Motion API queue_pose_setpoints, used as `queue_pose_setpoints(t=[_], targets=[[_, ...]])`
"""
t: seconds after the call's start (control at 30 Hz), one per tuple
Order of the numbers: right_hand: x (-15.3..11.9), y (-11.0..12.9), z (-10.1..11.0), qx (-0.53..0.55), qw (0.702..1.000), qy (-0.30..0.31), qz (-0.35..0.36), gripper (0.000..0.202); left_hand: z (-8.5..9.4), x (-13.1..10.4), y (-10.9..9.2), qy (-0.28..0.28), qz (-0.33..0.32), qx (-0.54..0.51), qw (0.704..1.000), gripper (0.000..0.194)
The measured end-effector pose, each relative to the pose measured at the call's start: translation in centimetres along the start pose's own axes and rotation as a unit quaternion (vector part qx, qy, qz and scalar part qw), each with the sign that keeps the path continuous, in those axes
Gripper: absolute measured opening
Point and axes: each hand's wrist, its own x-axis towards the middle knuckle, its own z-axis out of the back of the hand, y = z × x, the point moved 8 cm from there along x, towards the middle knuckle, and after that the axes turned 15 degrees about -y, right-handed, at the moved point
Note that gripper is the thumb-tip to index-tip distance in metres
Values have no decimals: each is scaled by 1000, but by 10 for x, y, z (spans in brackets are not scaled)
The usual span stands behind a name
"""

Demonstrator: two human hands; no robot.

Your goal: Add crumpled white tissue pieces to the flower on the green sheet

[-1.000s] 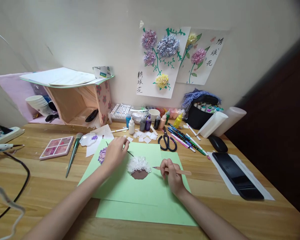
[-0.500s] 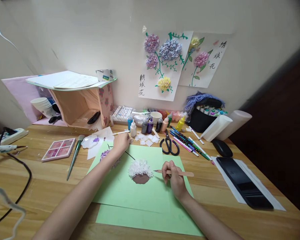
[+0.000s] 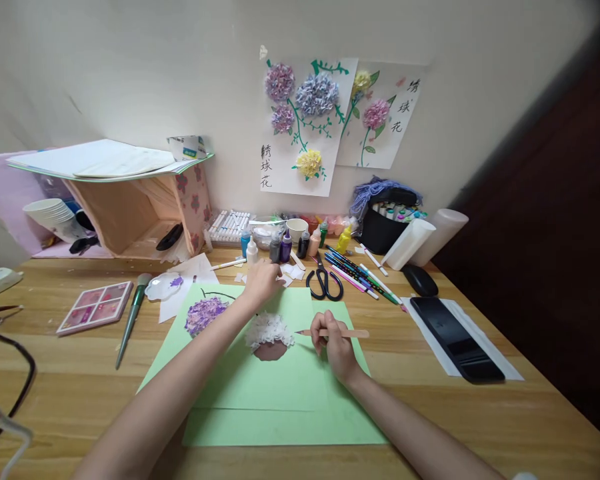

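Clasping a pencil [image 3: 356,333], the right hand [image 3: 333,340] overlies green paper [image 3: 250,390] on a wall-side wooden table [image 3: 60,400], left hand's [image 3: 264,283] grip unclear.

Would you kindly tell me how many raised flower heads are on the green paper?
2: the purple head at left, partly behind the left forearm, and the white head near the tip of the pencil; the forearm may hide more.

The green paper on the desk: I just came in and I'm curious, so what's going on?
A person's right hand holds a pencil, its tip beside white paper bits that cover the upper part of a brown disc on the green paper. The left hand is at the white paper squares beyond the far edge; whether it grips one is unclear. A purple flower sits to the left.
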Motion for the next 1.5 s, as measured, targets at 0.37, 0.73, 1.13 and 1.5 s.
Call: queue_pose_setpoints(t=[0.37,0.73,1.13,1.5], targets=[[4,14,17,-20,991,-114,67,41,0,0,1,0,61,-127,990,19],[7,15,4,21,997,-51,47,20,14,-62,-27,168,160,-449,863,27],[7,9,10,3,996,-64,61,23,23,-69,-31,86,87,-354,927,24],[9,18,6,-64,993,-16,98,36,30,-63,-23,27,81,-332,939,13]])
